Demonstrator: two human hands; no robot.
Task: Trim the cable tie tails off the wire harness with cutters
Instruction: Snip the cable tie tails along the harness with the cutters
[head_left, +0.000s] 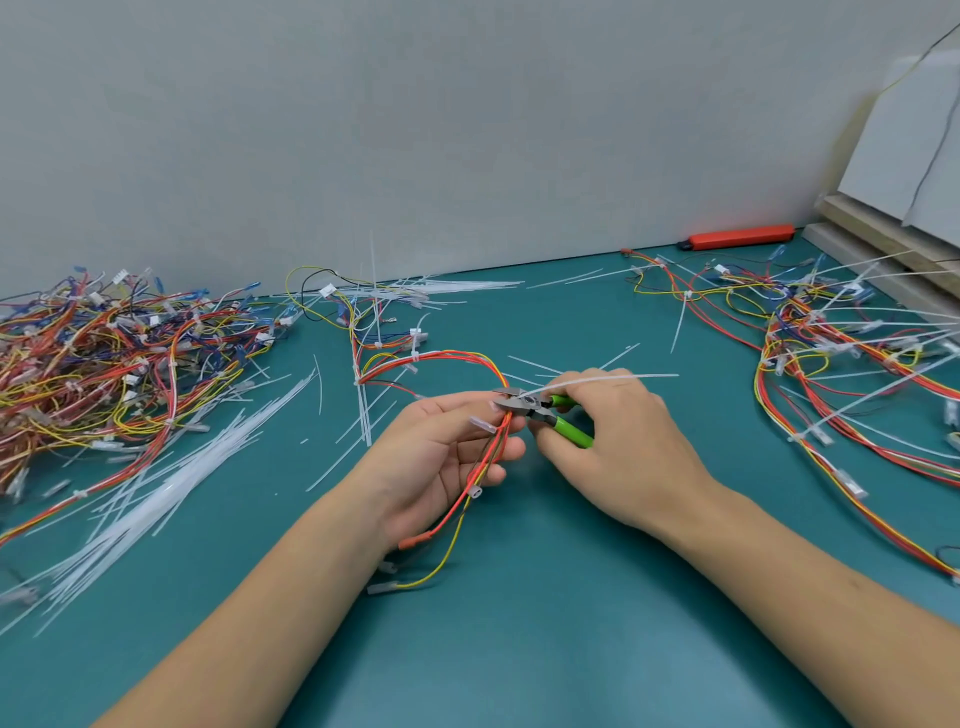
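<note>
Left hand (447, 457) grips the wire harness (496, 441); right hand (618, 447) squeezes cutters (540, 410) at its tie tail (597, 379).

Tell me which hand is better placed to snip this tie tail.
Right. The right hand grips the cutters, blades at the tail; the left hand only holds the harness.

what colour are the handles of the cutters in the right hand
Bright green, on the small metal-headed cutters gripped by the right hand; seen in the head view.
</note>
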